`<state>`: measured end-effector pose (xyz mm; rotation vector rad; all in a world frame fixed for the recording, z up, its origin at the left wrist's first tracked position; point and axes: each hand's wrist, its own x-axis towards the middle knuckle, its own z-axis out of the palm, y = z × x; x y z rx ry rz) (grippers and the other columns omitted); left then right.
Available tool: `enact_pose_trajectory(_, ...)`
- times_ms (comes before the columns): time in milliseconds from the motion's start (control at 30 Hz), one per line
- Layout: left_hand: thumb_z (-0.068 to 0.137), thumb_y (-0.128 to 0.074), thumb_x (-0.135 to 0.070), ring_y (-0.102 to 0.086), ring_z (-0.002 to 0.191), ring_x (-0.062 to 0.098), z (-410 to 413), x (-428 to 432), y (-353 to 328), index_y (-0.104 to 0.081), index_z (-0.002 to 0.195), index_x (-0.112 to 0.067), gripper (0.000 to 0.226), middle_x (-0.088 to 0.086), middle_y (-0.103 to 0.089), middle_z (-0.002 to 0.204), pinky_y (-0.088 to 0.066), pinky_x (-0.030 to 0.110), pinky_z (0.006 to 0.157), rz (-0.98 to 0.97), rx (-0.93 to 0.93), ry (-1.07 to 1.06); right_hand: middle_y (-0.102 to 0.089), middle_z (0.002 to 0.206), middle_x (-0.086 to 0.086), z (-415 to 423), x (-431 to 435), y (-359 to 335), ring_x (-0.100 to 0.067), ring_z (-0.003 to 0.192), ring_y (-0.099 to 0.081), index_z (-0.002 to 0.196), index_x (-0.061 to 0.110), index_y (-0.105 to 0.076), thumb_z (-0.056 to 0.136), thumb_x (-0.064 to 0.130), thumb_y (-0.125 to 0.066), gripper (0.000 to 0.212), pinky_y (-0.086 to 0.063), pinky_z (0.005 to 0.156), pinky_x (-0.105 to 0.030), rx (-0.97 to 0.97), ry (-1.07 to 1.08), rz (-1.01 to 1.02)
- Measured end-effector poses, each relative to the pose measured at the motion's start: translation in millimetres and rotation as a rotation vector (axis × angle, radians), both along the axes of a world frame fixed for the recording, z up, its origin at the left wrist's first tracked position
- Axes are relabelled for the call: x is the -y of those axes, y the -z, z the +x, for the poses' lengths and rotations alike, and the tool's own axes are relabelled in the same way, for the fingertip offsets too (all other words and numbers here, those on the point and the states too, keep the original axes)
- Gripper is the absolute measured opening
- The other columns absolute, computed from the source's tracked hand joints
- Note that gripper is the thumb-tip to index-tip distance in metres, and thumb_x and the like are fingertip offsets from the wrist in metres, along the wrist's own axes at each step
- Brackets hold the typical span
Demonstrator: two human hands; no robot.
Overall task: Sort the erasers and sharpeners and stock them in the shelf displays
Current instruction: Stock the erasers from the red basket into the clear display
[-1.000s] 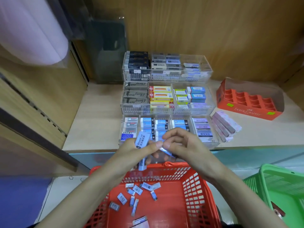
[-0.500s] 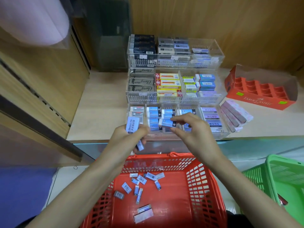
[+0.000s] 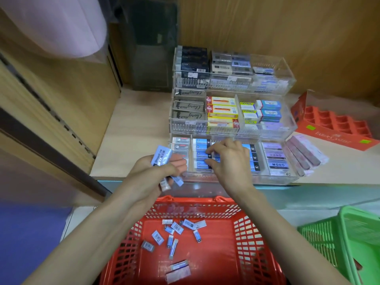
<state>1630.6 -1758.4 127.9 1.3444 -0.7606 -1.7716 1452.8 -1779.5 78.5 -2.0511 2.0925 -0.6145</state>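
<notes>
- Left hand (image 3: 153,175) grips a fan of blue-sleeved erasers (image 3: 161,156). They are small rectangular blocks. One stands long axis up and leans right. Two poke out below.
- Right hand (image 3: 230,161) curls its fingertips onto a blue eraser (image 3: 214,155) in the front row. Its long axis cannot be told.
- The clear acrylic display (image 3: 236,178) has three stepped tiers. Its erasers lie flat, long axes left to right.
- Below, a red plastic lattice basket (image 3: 255,239) holds loose erasers (image 3: 176,228) pointing every way.
</notes>
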Motion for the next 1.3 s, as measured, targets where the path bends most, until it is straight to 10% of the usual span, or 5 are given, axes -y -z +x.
enact_pose_trajectory(500, 0.082, -0.064, -0.017, -0.062, 0.052, 0.004, -32.6, -17.8, -4.1, -0.066, 0.077, -0.001, 0.017, 0.003, -0.07, 0.065, -0.044, 0.013, 0.048, -0.005, -0.037, 0.04, -0.053, 0.072, 0.023, 18.7, -74.3, -47.8, 0.008, 0.071, -0.048, 0.093, 0.022, -0.068, 0.083, 0.023, -0.068, 0.01, -0.033, 0.067, -0.004, 0.44, -0.072, 0.156)
enact_pose_trajectory(767, 0.076, -0.063, -0.036, -0.057, 0.063, 0.005, -27.9, -15.5, -9.3, -0.071, 0.089, -0.011, 0.03, -0.003, -0.069, 0.072, -0.04, 0.015, 0.052, -0.125, 0.075, 0.164, -0.069, 0.072, -0.011, -11.0, -73.1, -57.4, -0.008, 0.062, -0.053, 0.089, 0.009, -0.067, 0.084, 0.008, -0.066, 0.005, -0.04, 0.057, -0.016, 1.129, 0.089, 0.343)
enact_pose_trajectory(1000, 0.073, -0.066, -0.034, -0.055, 0.073, 0.008, -29.7, -13.8, -4.6, -0.077, 0.073, -0.024, 0.015, -0.003, -0.072, 0.079, -0.042, 0.026, 0.068, -0.23, 0.159, 0.294, -0.064, 0.071, -0.018, -15.7, -73.9, -51.6, -0.009, 0.064, -0.051, 0.094, 0.014, -0.066, 0.083, 0.008, -0.068, 0.013, -0.038, 0.061, -0.019, 1.086, 0.035, 0.281)
enact_pose_trajectory(1167, 0.068, -0.07, -0.039, -0.047, 0.065, 0.016, -32.7, -14.3, -3.9, -0.076, 0.079, -0.023, 0.02, 0.003, -0.057, 0.071, -0.038, 0.028, 0.065, -0.226, 0.137, 0.282, -0.062, 0.092, 0.013, -19.2, -76.4, -49.5, -0.001, 0.086, -0.056, 0.089, 0.034, -0.065, 0.079, -0.003, -0.068, 0.038, -0.039, 0.073, -0.01, 0.619, -0.089, -0.031)
enact_pose_trajectory(1300, 0.07, -0.075, -0.014, -0.04, 0.049, 0.008, -34.8, -11.9, -5.3, -0.071, 0.087, -0.018, 0.017, -0.007, -0.062, 0.066, -0.035, 0.022, 0.052, -0.263, 0.159, 0.226, -0.061, 0.104, 0.011, -20.2, -76.5, -51.6, -0.005, 0.091, -0.058, 0.106, 0.034, -0.059, 0.078, -0.001, -0.068, 0.046, -0.044, 0.075, -0.016, 0.855, -0.095, 0.037)
